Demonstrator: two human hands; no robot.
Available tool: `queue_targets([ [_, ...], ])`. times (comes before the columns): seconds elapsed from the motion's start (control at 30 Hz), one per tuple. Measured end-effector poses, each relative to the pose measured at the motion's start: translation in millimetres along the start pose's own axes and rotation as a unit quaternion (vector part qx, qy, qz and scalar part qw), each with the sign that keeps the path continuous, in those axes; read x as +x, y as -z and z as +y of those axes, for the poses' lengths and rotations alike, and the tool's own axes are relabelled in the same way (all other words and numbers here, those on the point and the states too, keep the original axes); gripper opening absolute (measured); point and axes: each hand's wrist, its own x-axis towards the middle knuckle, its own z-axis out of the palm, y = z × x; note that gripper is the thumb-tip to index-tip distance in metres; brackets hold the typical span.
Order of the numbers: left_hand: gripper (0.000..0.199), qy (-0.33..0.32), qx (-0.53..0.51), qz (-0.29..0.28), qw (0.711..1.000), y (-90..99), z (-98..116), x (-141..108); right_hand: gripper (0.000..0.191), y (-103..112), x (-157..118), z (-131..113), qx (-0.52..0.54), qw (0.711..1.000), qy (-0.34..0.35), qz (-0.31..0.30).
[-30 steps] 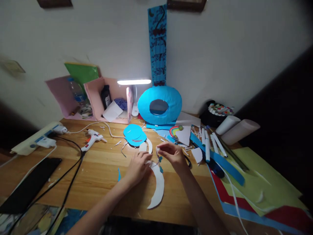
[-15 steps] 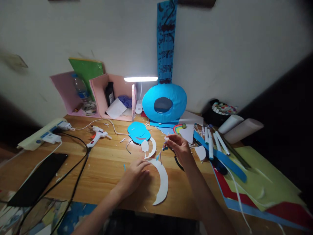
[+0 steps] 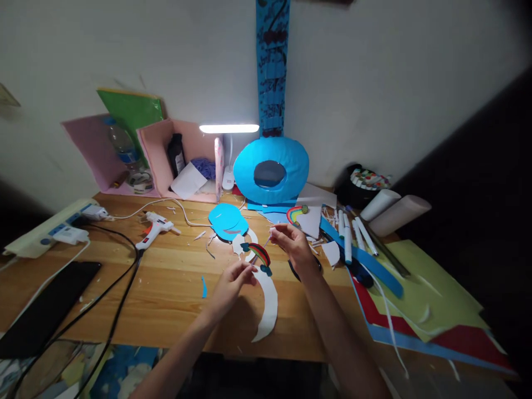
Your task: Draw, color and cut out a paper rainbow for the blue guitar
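Between my hands is a small rainbow cut-out (image 3: 260, 255) with a dark cloud at each end. A thin pale thread (image 3: 267, 240) shows beside it, running between my fingertips. My right hand (image 3: 294, 247) pinches the upper end of the thread, and a small white bit shows at its fingertips. Lower and to the left, the fingers of my left hand (image 3: 233, 281) are closed on the thread's lower part, close to the rainbow's edge. Beneath lies a white crescent cut-out (image 3: 269, 305). Blue paper rounds (image 3: 228, 220) and a smaller white cut-out (image 3: 238, 244) lie just beyond.
A glue gun (image 3: 158, 227), power strip (image 3: 50, 227) and black phone (image 3: 50, 307) are on the left. Behind stands a blue guitar-shaped craft (image 3: 243, 177) near a lit lamp (image 3: 228, 128). White markers (image 3: 348, 238), a second rainbow (image 3: 296, 214) and coloured sheets (image 3: 432, 293) lie right.
My left hand has lifted off the white crescent and closed its fingers by the hanging rainbow, which has turned from edge-on to face-on. The camera view has shifted slightly.
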Motion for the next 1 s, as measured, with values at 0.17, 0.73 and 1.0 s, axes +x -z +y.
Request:
queue_targets([
  [0.17,0.025,0.084,0.063,0.009,0.994,9.5,-15.7,-0.6,0.028,5.4,8.4,35.4,-0.11,0.994,0.002,0.009],
  [0.73,0.023,0.146,0.344,0.006,0.928,14.2,5.6,-10.9,0.011,4.2,10.2,66.9,-0.349,0.936,0.042,-0.016],
  [1.0,0.028,0.117,0.332,0.016,0.936,12.6,-2.3,-11.6,0.007,3.5,10.3,66.2,-0.333,0.941,0.067,-0.015],
])
